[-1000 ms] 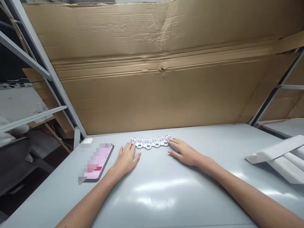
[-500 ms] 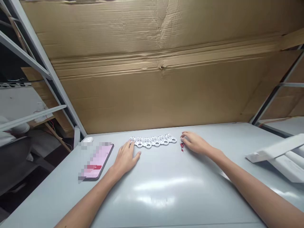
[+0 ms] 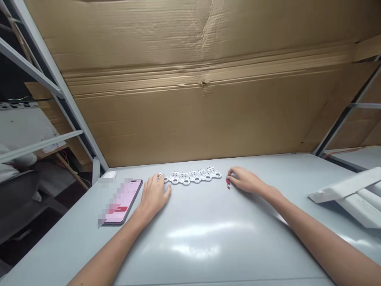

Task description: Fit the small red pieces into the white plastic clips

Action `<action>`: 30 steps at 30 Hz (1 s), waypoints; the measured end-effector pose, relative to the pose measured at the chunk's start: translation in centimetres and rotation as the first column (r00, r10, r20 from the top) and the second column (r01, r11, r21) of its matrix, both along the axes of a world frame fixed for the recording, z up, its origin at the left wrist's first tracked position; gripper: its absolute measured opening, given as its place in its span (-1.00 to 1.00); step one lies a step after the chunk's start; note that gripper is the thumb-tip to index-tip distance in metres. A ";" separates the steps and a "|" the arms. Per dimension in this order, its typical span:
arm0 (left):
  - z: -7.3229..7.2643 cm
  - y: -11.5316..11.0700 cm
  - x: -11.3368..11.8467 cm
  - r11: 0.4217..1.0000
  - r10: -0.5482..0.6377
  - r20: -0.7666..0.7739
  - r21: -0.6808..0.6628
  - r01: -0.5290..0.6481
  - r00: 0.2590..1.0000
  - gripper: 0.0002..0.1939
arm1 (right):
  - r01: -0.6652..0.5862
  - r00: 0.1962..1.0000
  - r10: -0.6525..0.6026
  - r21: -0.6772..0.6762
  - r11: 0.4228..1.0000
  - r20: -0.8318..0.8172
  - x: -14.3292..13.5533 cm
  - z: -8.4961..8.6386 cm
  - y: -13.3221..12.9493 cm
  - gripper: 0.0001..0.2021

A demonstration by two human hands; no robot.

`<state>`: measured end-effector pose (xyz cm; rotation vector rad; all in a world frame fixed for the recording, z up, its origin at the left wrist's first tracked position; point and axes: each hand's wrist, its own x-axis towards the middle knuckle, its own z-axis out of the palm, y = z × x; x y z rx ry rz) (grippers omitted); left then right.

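Observation:
White plastic parts, each with a round hole at one end (image 3: 194, 177), lie in a slanting row on the grey table. My left hand (image 3: 154, 194) rests over the leftmost part (image 3: 166, 179), fingers stretched over it and thumb apart; much of that part is hidden beneath them. To the right of the row, my right hand (image 3: 243, 180) has its thumb and forefinger closed together at a little cluster of red pieces (image 3: 228, 183). The fingertips touch the top of the cluster, and what exactly they pinch is too small to see clearly.
A phone with a lit pink screen (image 3: 123, 204) lies left of my left hand. Behind it is a small white rounded case (image 3: 110, 174). White folded pieces (image 3: 351, 194) sit at the right. Cardboard (image 3: 202, 123) walls off the table's back, between metal frame posts.
My left hand has slid a little left, and the leftmost white part has shifted left with it, apart from the row. My right hand has stayed nearly in place at the red pieces.

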<state>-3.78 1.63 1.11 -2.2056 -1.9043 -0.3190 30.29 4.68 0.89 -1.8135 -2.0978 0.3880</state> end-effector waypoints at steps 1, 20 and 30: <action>-0.2 0.3 -0.2 1.000 0.001 0.012 0.003 -0.001 1.000 -0.59 | 0.004 1.000 -0.004 0.000 1.000 -0.005 -0.1 0.0 0.0 -0.86; -0.6 2.0 -1.3 0.999 0.005 0.176 -0.041 0.002 0.984 -0.83 | 0.043 0.999 -0.040 0.133 0.990 -0.024 -0.2 -0.5 0.3 -0.88; 0.5 0.8 -0.7 0.998 -0.034 0.190 0.056 0.024 0.981 -0.64 | 0.044 0.999 -0.048 0.290 0.956 0.006 0.4 -1.0 0.6 -0.82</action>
